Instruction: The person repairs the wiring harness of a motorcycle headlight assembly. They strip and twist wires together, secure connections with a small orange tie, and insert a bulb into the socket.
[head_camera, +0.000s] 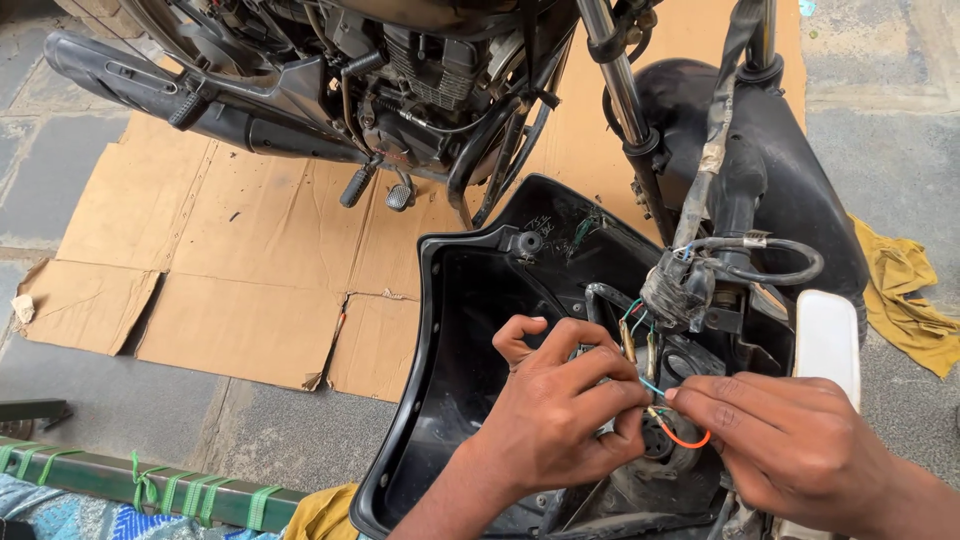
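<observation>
Over the black cowl, both hands are working wires.
Left hand and right hand are each pinching the orange wire; its ends are not yet joined.

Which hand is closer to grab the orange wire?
Probably the right hand. Its fingertips already pinch near the end of the orange wire, which loops just below them. The left hand holds the blue wire and the other connectors, so it looks busy.
</observation>
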